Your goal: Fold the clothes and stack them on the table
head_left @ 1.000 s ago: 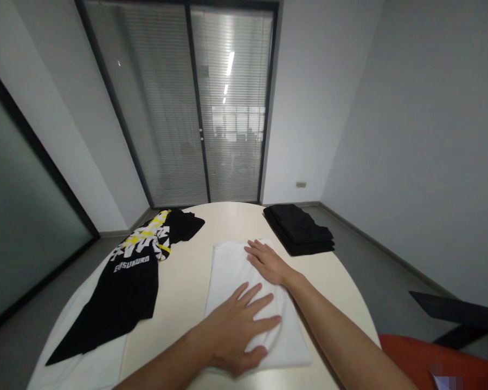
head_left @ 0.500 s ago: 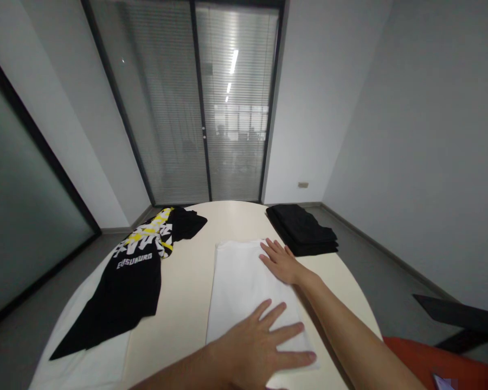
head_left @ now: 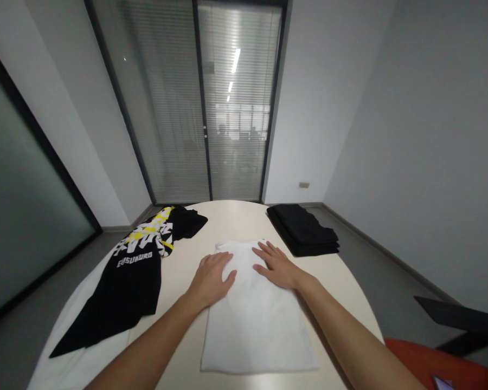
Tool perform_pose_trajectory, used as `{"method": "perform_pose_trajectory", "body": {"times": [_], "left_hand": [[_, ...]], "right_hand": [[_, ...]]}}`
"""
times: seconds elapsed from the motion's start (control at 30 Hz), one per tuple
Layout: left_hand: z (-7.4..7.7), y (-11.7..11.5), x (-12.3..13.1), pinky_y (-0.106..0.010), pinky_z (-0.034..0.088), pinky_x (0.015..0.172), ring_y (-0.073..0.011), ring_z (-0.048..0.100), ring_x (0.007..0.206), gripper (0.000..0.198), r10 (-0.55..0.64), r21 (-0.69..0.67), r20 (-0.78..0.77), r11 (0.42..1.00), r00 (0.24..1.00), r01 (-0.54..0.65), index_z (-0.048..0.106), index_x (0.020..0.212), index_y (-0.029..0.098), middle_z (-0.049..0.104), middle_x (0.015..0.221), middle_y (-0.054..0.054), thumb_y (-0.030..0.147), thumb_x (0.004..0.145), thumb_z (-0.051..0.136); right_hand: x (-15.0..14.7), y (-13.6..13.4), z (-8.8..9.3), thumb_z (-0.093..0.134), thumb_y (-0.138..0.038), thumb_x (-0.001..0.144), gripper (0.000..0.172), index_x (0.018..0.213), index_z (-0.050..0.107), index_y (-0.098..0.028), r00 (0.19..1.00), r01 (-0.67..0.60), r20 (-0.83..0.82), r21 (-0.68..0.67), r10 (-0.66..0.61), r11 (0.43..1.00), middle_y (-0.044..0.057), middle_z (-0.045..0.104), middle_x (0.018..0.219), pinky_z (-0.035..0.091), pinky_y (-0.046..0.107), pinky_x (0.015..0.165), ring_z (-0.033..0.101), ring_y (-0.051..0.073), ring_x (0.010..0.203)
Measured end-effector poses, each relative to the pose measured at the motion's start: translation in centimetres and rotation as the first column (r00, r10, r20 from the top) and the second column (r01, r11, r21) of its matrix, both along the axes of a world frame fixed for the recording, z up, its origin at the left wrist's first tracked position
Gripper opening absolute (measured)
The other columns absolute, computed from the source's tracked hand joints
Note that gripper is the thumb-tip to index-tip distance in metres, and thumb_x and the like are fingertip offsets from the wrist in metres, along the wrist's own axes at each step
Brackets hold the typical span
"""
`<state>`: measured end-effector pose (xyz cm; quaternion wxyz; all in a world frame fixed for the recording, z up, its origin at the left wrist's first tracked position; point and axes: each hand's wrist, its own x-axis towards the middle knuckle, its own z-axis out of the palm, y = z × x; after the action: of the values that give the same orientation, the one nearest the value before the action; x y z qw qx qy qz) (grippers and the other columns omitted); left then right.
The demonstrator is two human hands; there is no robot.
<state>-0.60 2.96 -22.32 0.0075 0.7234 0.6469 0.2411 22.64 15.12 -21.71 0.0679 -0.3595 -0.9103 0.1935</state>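
A white folded garment (head_left: 260, 330) lies flat on the pale round table, its narrower end away from me. My left hand (head_left: 214, 276) rests at its far left edge, thumb apart from the fingers, holding nothing. On the far right part of the cloth lies my right hand (head_left: 277, 265), palm down with the fingers spread. Both hands touch the garment near its far end.
A black shirt with yellow and white print (head_left: 134, 276) lies at the left, over white cloth (head_left: 75, 363). Folded black garments (head_left: 303, 230) are stacked at the back right. The table's (head_left: 228, 214) curved edge shows. An orange chair (head_left: 418, 360) stands at the lower right.
My left hand has moved from the near part of the white garment to its far left edge. My right hand has shifted slightly left, still flat on the cloth.
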Motion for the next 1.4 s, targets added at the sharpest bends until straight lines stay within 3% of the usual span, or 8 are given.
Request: {"method": "perform_pose_trajectory", "body": {"times": [0.13, 0.3, 0.5, 0.73, 1.0, 1.13, 1.23, 1.4], "left_hand": [[0.8, 0.2, 0.1, -0.048, 0.039, 0.107, -0.0269, 0.063, 0.111, 0.027, 0.042, 0.079, 0.004, 0.996, 0.999, -0.042, 0.068, 0.111, 0.019, 0.071, 0.118, -0.01, 0.031, 0.092, 0.053], [0.0, 0.7, -1.3, -0.051, 0.028, 0.117, -0.0293, 0.04, 0.141, 0.046, 0.057, -0.006, -0.017, 0.998, 0.998, -0.058, 0.057, 0.136, 0.02, 0.045, 0.153, -0.012, 0.039, 0.095, 0.049], [-1.9, 1.4, -2.0, -0.059, 0.017, 0.118, -0.0365, 0.027, 0.148, 0.055, 0.166, -0.083, -0.02, 0.983, 0.986, -0.167, 0.053, 0.143, 0.023, 0.033, 0.159, -0.014, 0.049, 0.095, 0.05], [-2.5, 2.8, -3.7, -0.052, 0.034, 0.113, -0.0311, 0.054, 0.128, 0.04, 0.123, 0.046, 0.363, 0.988, 0.924, -0.15, 0.063, 0.127, 0.015, 0.064, 0.131, -0.016, 0.032, 0.093, 0.052], [-1.0, 2.9, -3.0, -0.035, 0.051, 0.094, -0.0205, 0.067, 0.101, 0.018, 0.04, 0.129, 0.521, 0.984, 0.853, -0.125, 0.063, 0.101, 0.019, 0.071, 0.104, -0.007, 0.02, 0.085, 0.054], [-0.3, 2.6, -2.2, -0.033, 0.053, 0.083, -0.0191, 0.069, 0.089, 0.01, 0.052, 0.132, 0.564, 0.98, 0.824, -0.152, 0.059, 0.094, 0.021, 0.07, 0.096, -0.004, 0.021, 0.087, 0.052], [-0.4, 2.4, -1.8, -0.035, 0.052, 0.084, -0.02, 0.068, 0.091, 0.027, 0.105, 0.103, 0.563, 0.975, 0.819, -0.196, 0.057, 0.11, 0.021, 0.068, 0.107, -0.006, 0.021, 0.084, 0.058], [-0.9, 2.5, -1.7, -0.038, 0.05, 0.094, -0.0207, 0.064, 0.101, 0.062, 0.142, 0.077, 0.534, 0.974, 0.834, -0.214, 0.048, 0.133, 0.021, 0.063, 0.128, -0.01, 0.018, 0.075, 0.071]], "right_hand": [[0.1, -0.2, 0.5, 0.041, -0.069, 0.093, 0.074, 0.155, 0.035, -0.028, 0.999, -0.03, 0.023, 0.003, 0.03, 1.0, 0.008, 0.019, 0.165, 0.011, 0.053, 0.122, 0.008, 0.031, 0.153], [0.1, -0.7, 0.9, 0.047, -0.066, 0.092, 0.072, 0.151, 0.042, -0.026, 0.999, -0.036, 0.012, 0.046, 0.036, 0.998, 0.011, 0.027, 0.162, 0.017, 0.053, 0.12, 0.016, 0.034, 0.151], [-0.3, 0.5, 0.0, 0.038, -0.056, 0.099, 0.053, 0.14, 0.056, -0.028, 0.986, 0.124, -0.126, 0.154, -0.105, 0.98, 0.009, 0.048, 0.15, 0.03, 0.05, 0.114, 0.039, 0.029, 0.14], [0.2, 3.1, -1.5, 0.04, -0.038, 0.1, 0.05, 0.144, 0.05, -0.016, 0.941, 0.305, -0.201, 0.158, -0.271, 0.939, 0.012, 0.052, 0.146, 0.034, 0.043, 0.113, 0.042, 0.028, 0.137], [-0.1, 3.2, -0.7, 0.052, -0.025, 0.092, 0.041, 0.13, 0.061, -0.012, 0.908, 0.327, -0.322, 0.143, -0.268, 0.934, 0.013, 0.065, 0.122, 0.045, 0.032, 0.099, 0.063, 0.022, 0.104], [-0.3, 2.6, 0.5, 0.056, -0.02, 0.087, 0.038, 0.123, 0.066, -0.013, 0.913, 0.327, -0.306, 0.156, -0.269, 0.932, 0.011, 0.066, 0.11, 0.046, 0.031, 0.093, 0.063, 0.021, 0.096], [-0.4, 1.8, 1.5, 0.056, -0.017, 0.084, 0.031, 0.112, 0.07, -0.017, 0.913, 0.348, -0.292, 0.189, -0.286, 0.918, 0.01, 0.066, 0.107, 0.044, 0.03, 0.092, 0.062, 0.022, 0.1], [-0.3, 0.3, 2.8, 0.056, -0.02, 0.083, 0.019, 0.098, 0.067, -0.022, 0.888, 0.396, -0.304, 0.119, -0.346, 0.911, 0.005, 0.069, 0.092, 0.044, 0.028, 0.074, 0.064, 0.019, 0.081]]}}
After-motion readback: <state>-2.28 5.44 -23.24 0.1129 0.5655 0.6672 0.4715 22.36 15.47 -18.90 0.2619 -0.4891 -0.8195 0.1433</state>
